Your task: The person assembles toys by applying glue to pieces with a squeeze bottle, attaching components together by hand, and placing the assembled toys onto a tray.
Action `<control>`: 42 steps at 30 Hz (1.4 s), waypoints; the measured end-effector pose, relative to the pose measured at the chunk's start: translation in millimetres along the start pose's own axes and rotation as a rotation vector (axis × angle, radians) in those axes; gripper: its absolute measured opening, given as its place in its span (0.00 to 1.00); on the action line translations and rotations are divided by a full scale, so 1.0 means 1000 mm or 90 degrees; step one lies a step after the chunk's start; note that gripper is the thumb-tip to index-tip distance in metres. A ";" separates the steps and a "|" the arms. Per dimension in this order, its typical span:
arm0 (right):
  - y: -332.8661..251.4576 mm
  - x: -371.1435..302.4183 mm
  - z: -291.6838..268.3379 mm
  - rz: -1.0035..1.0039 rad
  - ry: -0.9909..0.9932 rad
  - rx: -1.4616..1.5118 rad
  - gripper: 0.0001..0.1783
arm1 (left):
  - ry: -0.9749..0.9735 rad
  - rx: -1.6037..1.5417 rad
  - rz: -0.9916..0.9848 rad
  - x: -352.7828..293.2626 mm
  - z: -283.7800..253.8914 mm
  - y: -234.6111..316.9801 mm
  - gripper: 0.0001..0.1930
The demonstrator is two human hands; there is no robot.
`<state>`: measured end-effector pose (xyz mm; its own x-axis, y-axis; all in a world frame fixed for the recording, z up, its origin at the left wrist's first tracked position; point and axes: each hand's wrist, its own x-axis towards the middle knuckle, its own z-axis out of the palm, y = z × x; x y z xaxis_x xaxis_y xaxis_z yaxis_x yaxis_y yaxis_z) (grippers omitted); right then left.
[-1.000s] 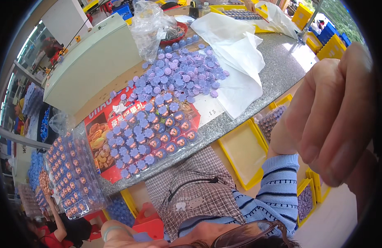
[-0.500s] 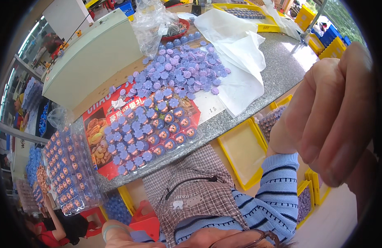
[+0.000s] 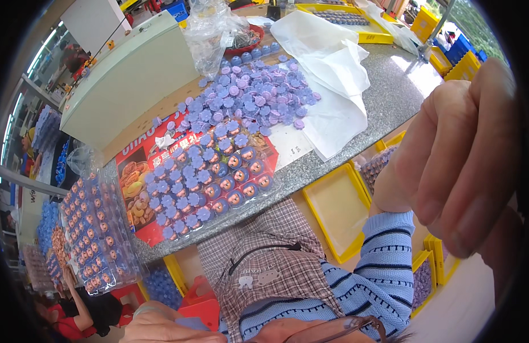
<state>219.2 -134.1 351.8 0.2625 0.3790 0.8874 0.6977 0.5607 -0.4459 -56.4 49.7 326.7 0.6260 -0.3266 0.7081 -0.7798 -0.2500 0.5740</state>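
Note:
My right hand (image 3: 456, 154) is raised close to the camera at the right, fingers curled and pressed together; whatever they hold, if anything, is hidden. At the lower edge, my left hand (image 3: 167, 330) shows only in part, and its fingers cannot be made out. Away from both hands, a clear plastic tray (image 3: 241, 207) on the table carries rows of small doll heads (image 3: 235, 198). Many of these have purple flower-shaped pieces (image 3: 188, 171) on them, while those toward the right show bare blue tops. Behind the tray spreads a loose pile of purple and lilac flower pieces (image 3: 247, 94).
Stacked clear trays of doll heads (image 3: 90, 240) stand at the left. White sheeting (image 3: 333, 74) lies beside the pile, near a red bowl (image 3: 254, 39) and a pale green box (image 3: 127, 74). Yellow crates (image 3: 336, 211) sit below the table edge. Another person's arm (image 3: 78, 303) shows lower left.
My left hand has shifted and turned at the lower edge, with more of it showing toward the left. My right hand stays nearly still. The tray and the pile look the same.

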 end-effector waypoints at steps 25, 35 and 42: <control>0.001 -0.012 0.001 0.013 0.041 0.012 0.39 | 0.064 -0.150 -0.038 -0.004 0.011 -0.002 0.12; -0.008 -0.024 0.013 0.018 0.056 0.019 0.39 | -0.108 -0.258 -0.024 -0.005 -0.012 -0.008 0.21; -0.018 -0.032 0.008 -0.009 0.058 0.020 0.40 | 0.415 0.041 -0.030 -0.072 0.003 0.027 0.18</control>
<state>192.8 -150.9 330.5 0.3139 0.3034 0.8997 0.6809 0.5885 -0.4360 -123.1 64.0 290.2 0.5211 0.3006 0.7988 -0.7378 -0.3119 0.5987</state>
